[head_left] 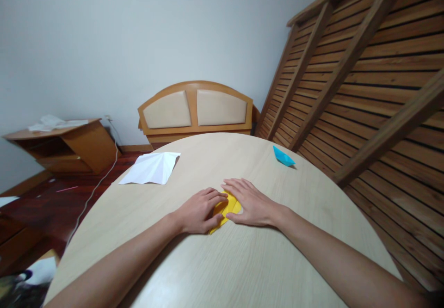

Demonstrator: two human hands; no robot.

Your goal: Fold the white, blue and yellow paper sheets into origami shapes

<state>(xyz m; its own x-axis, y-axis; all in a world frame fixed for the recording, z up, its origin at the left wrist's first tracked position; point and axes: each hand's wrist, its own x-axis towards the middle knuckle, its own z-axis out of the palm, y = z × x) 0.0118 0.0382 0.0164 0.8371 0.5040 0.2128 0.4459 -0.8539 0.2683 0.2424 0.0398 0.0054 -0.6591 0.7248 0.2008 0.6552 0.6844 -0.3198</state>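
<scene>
A piece of yellow folded paper [231, 205] lies on the table between my two hands. My left hand [200, 210] grips its left side, with curled fingers on the upper part and the thumb near the lower edge. On the right side, my right hand [251, 202] holds the paper down, its fingers reaching past the top edge and its thumb resting on the front of the sheet. Fold lines show on the yellow surface. Both hands cover parts of the paper, so its full outline is hidden.
The round, light wood table [222, 155] carries a creased white paper sheet [151, 168] at the left and a blue paper boat [283, 156] at the far right. Beyond it are a headboard [194, 127], a low cabinet [83, 146] and a leaning slatted wood frame [347, 90].
</scene>
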